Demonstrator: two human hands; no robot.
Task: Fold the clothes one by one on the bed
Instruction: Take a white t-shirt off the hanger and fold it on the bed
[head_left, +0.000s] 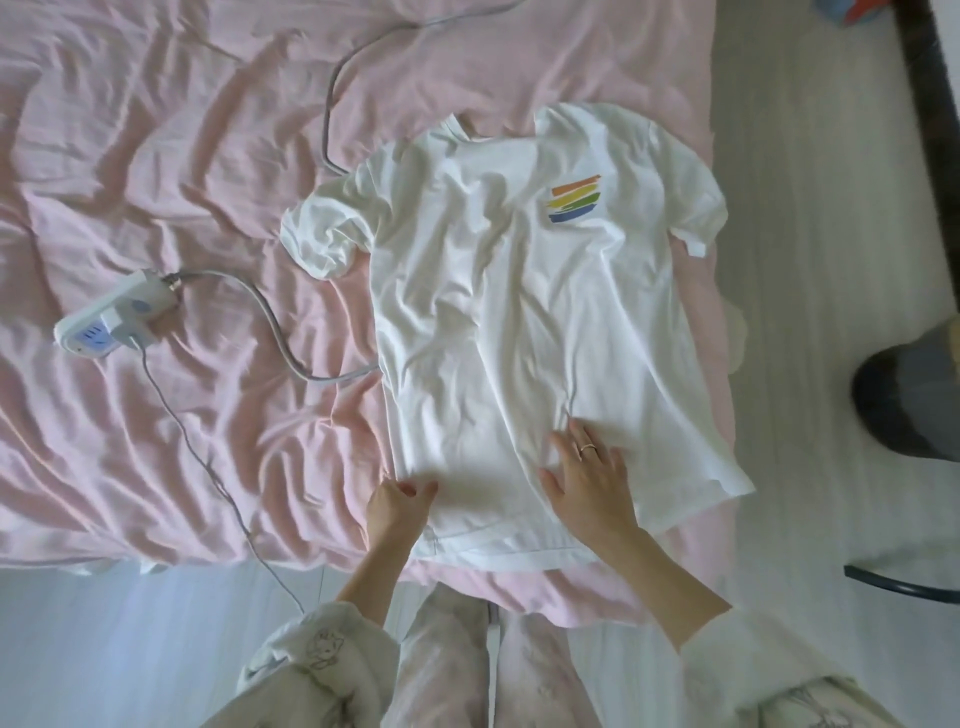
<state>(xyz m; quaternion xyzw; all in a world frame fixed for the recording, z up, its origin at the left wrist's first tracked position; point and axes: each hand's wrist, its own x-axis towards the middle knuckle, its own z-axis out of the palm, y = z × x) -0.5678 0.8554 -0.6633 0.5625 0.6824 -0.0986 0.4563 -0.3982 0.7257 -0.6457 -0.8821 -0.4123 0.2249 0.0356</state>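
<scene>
The left hand (397, 501), low and centre-left in the frame, has its fingers curled in, thumb and fingertips pinched on the lower left corner of the white T-shirt (519, 322) right at the hem. The right hand (589, 475), just right of centre and a little higher, lies palm down on the lower part of the shirt with its fingers spread wide and flat on the cloth, gripping nothing; a thin ring (587, 447) shows on one finger. Between the two hands the hem runs across the near edge of the bed.

The shirt lies front up on the pink sheet (156, 182), spreading from the hands toward the upper centre of the frame, collar farthest from the person, both short sleeves out to the sides. A rainbow stripe print (574, 198) sits on the chest at the upper right of the shirt. The cloth is wrinkled.

To the left, well apart from the shirt, a white power strip (117, 314) lies on the sheet; its grey cable (275, 332) curves toward the shirt's left edge and runs under it.
</scene>
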